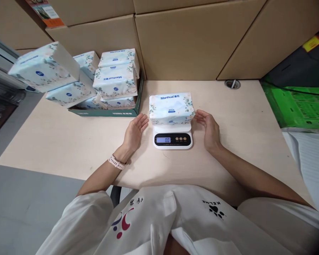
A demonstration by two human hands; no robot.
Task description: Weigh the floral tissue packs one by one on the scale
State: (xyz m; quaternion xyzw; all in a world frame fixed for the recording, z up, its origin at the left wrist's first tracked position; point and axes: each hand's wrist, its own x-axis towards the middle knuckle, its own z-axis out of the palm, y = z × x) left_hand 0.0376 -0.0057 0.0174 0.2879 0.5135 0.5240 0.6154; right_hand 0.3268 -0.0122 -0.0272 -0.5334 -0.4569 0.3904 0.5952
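A white pack of tissues (pixel 171 107) with a floral print and blue lettering lies on a small white kitchen scale (pixel 172 139), whose display reads 0.0. My left hand (pixel 134 132) rests open on the table just left of the pack, fingertips close to its end. My right hand (pixel 208 129) is open on the other side, its fingers next to the pack's right end. Neither hand holds anything. A pale wristband sits on my left wrist.
A green tray (pixel 108 112) at the back left holds several stacked tissue packs (pixel 115 80), some tilted at the table's left edge. Cardboard boxes (pixel 196 42) line the back. A green crate (pixel 297 104) stands at right. A cable hole (pixel 232 84) is in the light wooden table (pixel 69 141).
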